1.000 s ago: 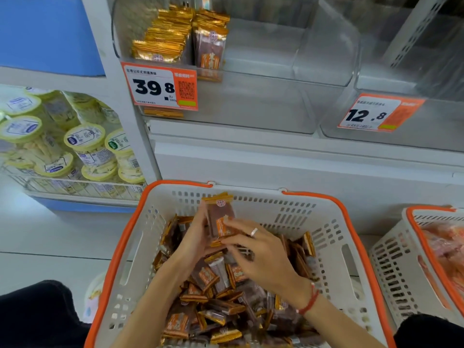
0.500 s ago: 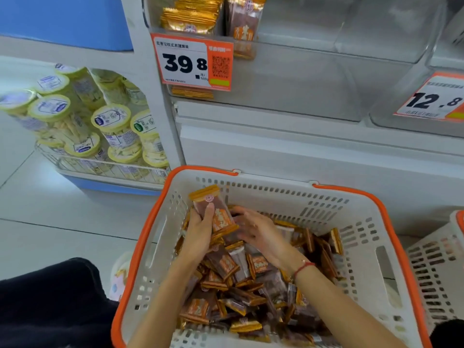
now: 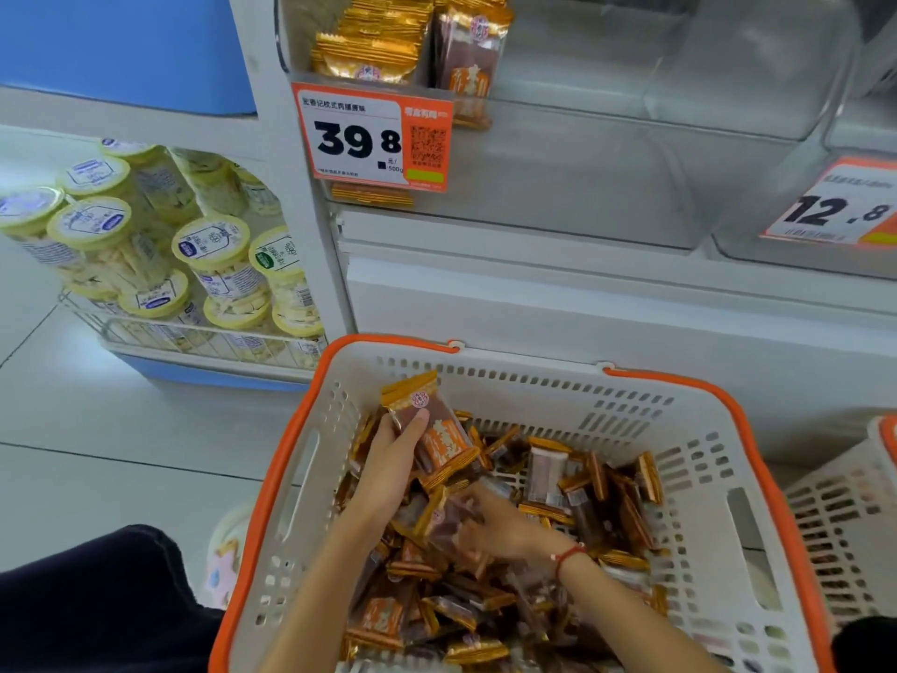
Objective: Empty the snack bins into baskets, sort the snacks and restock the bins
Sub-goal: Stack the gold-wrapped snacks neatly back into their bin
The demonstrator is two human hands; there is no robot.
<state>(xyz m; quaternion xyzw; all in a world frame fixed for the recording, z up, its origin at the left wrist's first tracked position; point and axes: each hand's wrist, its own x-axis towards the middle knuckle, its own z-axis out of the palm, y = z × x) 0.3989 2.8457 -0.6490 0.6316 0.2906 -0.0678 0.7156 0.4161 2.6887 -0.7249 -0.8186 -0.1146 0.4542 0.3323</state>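
Shelving unit [image 3: 606, 303]: white, across the top and right, with two clear bins side by side. Left bin [image 3: 558, 153]: two rows of packets at its left end, gold stack [image 3: 373, 46] beside brown row [image 3: 468, 55]; rest of the bin bare. Right bin [image 3: 825, 255]: only a corner in view. Two price tags, 39.8 tag [image 3: 371, 138] on the left bin's front, 12.8 tag [image 3: 835, 206] on the right bin.

Two baskets on the floor below. Main basket [image 3: 310, 459]: white with orange rim, holding a loose pile of brown-and-gold snacks [image 3: 597, 493], too many to count. Second basket [image 3: 844, 517]: white, at the right edge, mostly cut off.

Rack [image 3: 194, 332] at left: roughly a dozen yellow-lidded jars [image 3: 213, 255] lying on their sides, exact count unclear.

Two bare hands inside the main basket. Left hand [image 3: 393, 459]: fingers curled round a small upright bundle of packets [image 3: 427, 425], thumb pressed on the front one, lifted above the pile. Right hand [image 3: 495, 522]: blurred, fingers bent down into the pile, pinching at a brown packet [image 3: 446, 527]. One red cord [image 3: 568, 556] on the right wrist.
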